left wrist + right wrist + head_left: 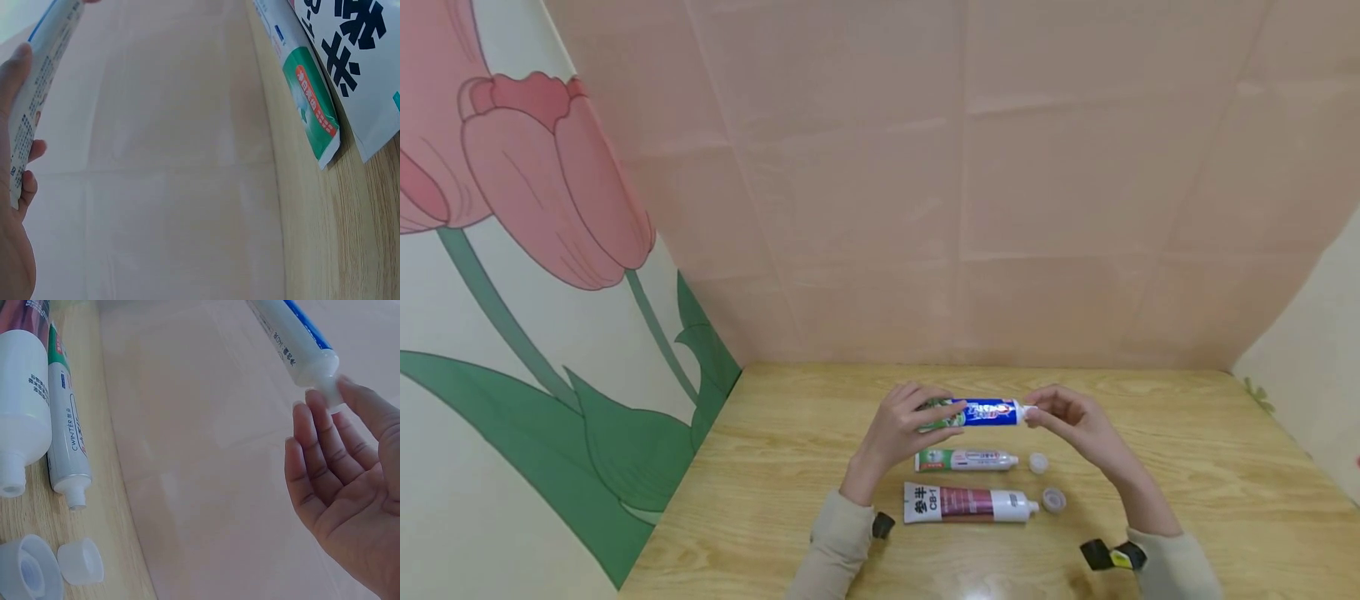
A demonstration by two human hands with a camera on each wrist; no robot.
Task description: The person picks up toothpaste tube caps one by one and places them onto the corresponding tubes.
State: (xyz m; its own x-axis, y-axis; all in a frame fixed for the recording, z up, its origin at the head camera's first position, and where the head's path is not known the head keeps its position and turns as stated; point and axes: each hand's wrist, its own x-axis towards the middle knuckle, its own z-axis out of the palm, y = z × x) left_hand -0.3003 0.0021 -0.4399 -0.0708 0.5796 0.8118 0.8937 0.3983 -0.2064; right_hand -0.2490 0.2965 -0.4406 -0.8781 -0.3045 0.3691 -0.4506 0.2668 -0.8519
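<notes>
A blue and green toothpaste tube (991, 412) is held level above the table. My left hand (904, 421) grips its flat green end, thumb on one face and fingers on the other. The thumb and fingertips of my right hand (1078, 425) pinch the small white cap (329, 394) at the tube's other end. In the left wrist view, the tube's white printed back (39, 87) shows. Below lie a green and white toothpaste tube (966, 460) and a larger white and maroon tube (967, 504), both with bare nozzles pointing right.
Two loose white caps lie beside the nozzles: a smaller cap (1038, 463) and a wider cap (1054, 500). The wooden table (760, 492) meets a pink cloth backdrop (970, 208) at its far edge. A tulip-painted wall (550, 183) stands to the left.
</notes>
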